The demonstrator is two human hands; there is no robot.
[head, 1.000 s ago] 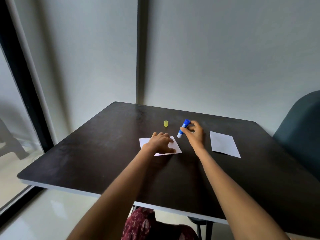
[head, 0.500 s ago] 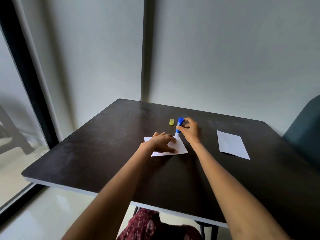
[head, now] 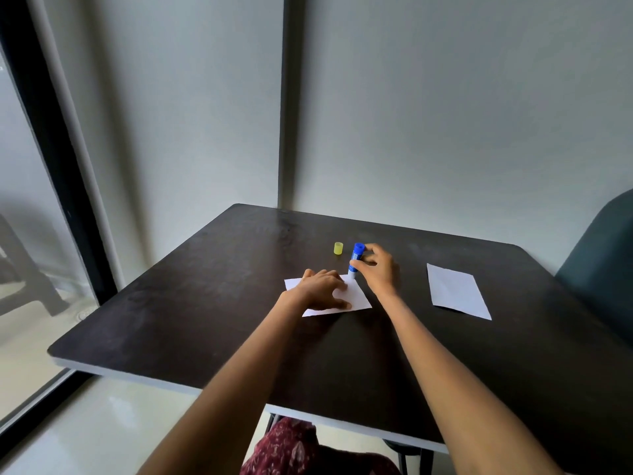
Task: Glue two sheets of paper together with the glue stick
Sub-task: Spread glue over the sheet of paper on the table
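Right hand has tipped the glue stick upright, fingers gripping it, tip on near sheet far corner. Left hand flat, pinning it. Gluing barely begun; second sheet (3 o'clock on counter) unjoined, cap off.

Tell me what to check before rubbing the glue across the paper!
1. Cap off: ok. The yellow cap stands by itself on the table.
2. Paper held down: ok. The left hand lies flat on the near sheet.
3. Glue stick gripped: ok. The right hand holds the glue stick nearly upright.
4. Tip on paper: ok. Its lower end meets the sheet's far corner.
5. Glue sticking out enough: cannot tell, too small to see.
6. Second sheet ready: ok. It lies flat to the right, apart from the first.
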